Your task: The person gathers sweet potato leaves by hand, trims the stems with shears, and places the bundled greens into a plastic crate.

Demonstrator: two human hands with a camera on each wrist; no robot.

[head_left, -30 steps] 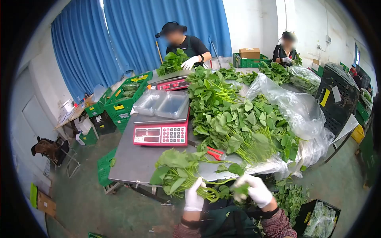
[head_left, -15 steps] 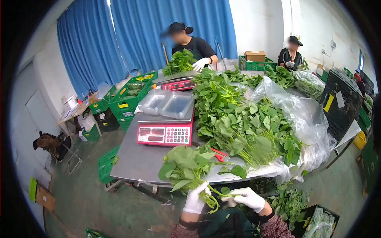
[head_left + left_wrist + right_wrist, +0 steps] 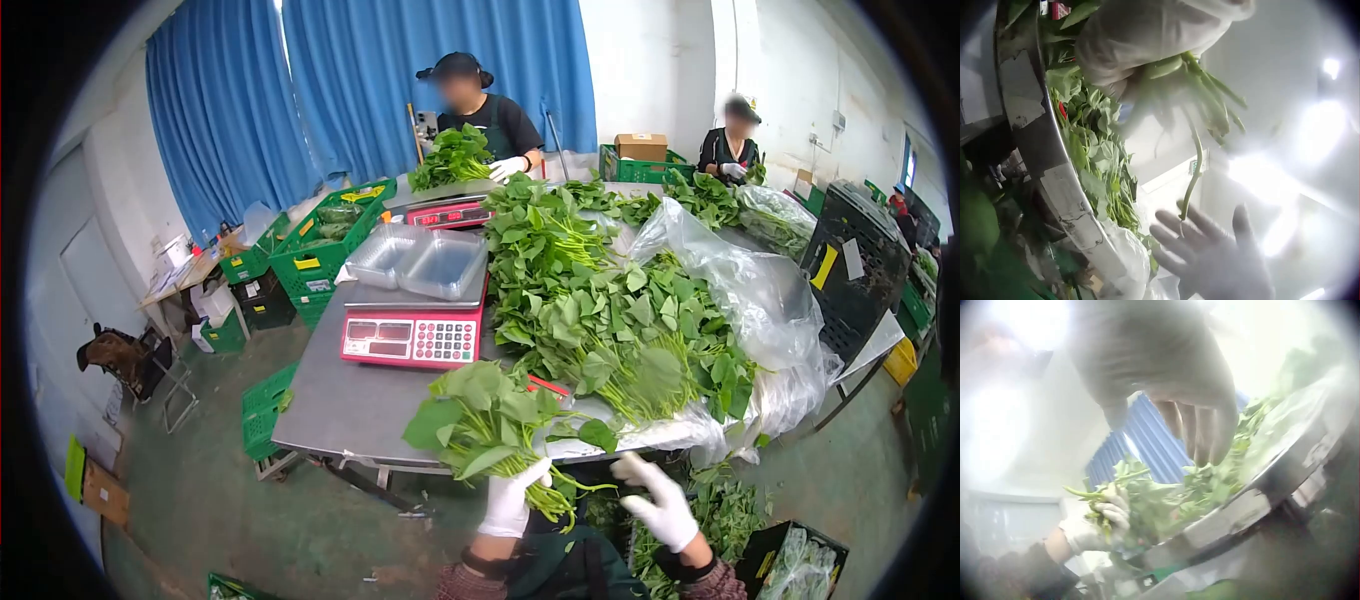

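My gloved left hand (image 3: pixel 508 503) grips a bunch of leafy greens (image 3: pixel 485 405) by its stems, at the front edge of the table. The leaves point up and away, while cut stem ends stick out past the fingers; one long stem (image 3: pixel 1194 169) juts out further in the left wrist view. To the right, my gloved right hand (image 3: pixel 662 508) is held apart from the bunch with its fingers spread and nothing in them. Just beyond the bunch lie red-handled scissors (image 3: pixel 549 388), partly covered by leaves.
A large pile of greens (image 3: pixel 610 300) covers the table beside clear plastic sheeting (image 3: pixel 760 290). Clear trays (image 3: pixel 442 265) sit on a red scale (image 3: pixel 410 337). Loose greens (image 3: pixel 730 515) lie below the table edge, near a black crate (image 3: pixel 765 550). Another person (image 3: pixel 495 120) works opposite.
A leafy piece was in my right hand at first, then that hand pinched a stem at the bunch. Now it has let go and moved right. My left hand keeps its grip.
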